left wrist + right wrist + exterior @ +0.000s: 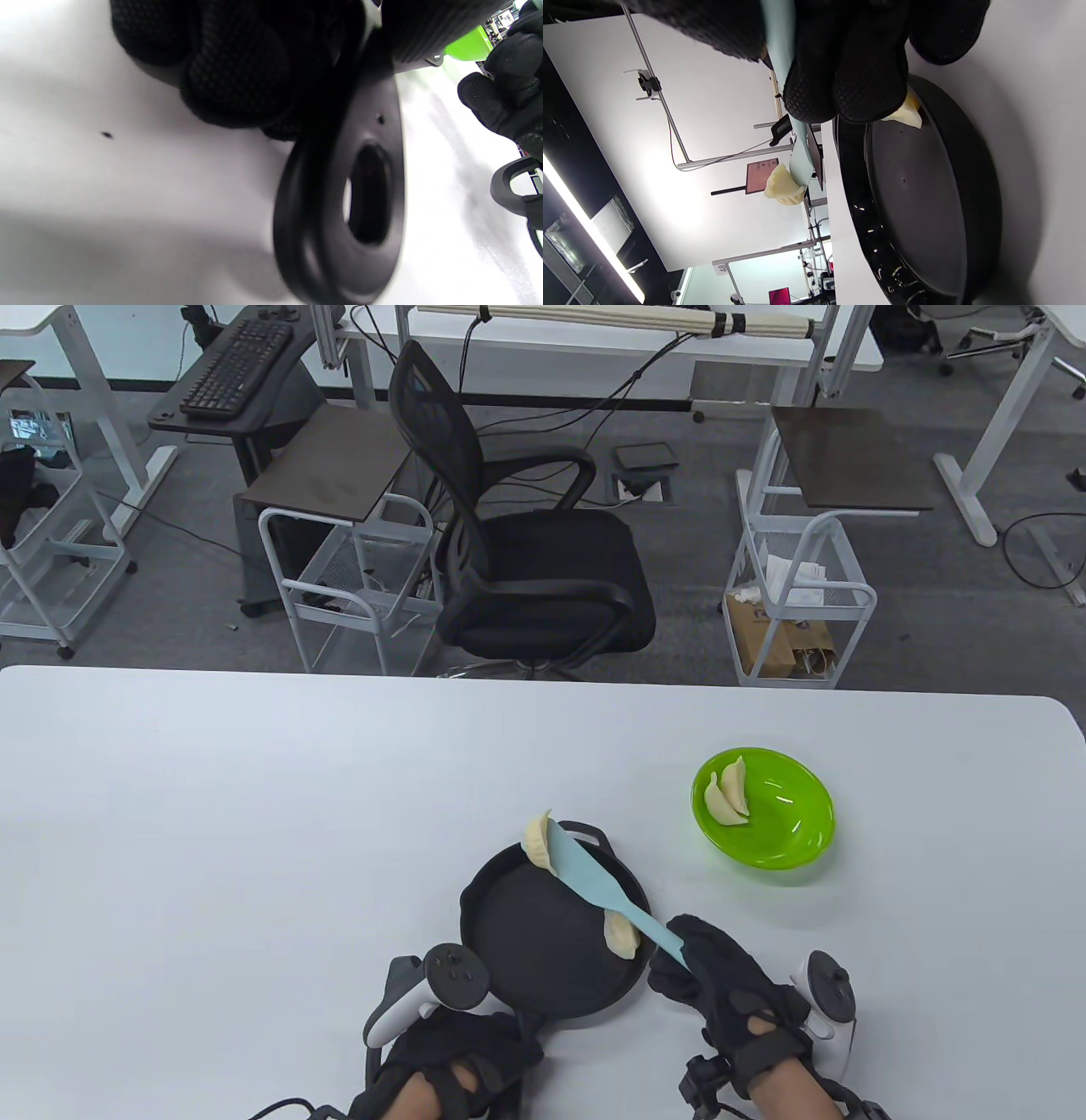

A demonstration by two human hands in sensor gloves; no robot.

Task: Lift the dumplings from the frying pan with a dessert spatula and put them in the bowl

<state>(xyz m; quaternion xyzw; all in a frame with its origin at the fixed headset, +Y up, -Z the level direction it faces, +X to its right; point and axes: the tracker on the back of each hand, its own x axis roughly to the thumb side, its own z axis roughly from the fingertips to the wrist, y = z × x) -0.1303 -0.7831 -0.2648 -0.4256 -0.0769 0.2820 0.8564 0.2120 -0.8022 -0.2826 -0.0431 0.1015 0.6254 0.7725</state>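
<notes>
A black frying pan (pixel 543 942) sits near the table's front edge. My left hand (pixel 458 1056) grips its handle (pixel 339 203) at the near side. A pale blue dessert spatula (pixel 594 886) is held in my right hand (pixel 721 984) by the handle and is raised above the pan. One dumpling (pixel 537 841) lies on its blade over the pan's far rim, seen also as a pale dumpling (pixel 782 186) in the right wrist view. Another dumpling (pixel 621 937) lies in the pan at its right side. The green bowl (pixel 780 840) to the right holds two dumplings (pixel 728 797).
The white table (pixel 254 831) stretches to the left and behind the pan. Beyond its far edge stand a black office chair (pixel 517 551), wire carts (pixel 356 585) and desks.
</notes>
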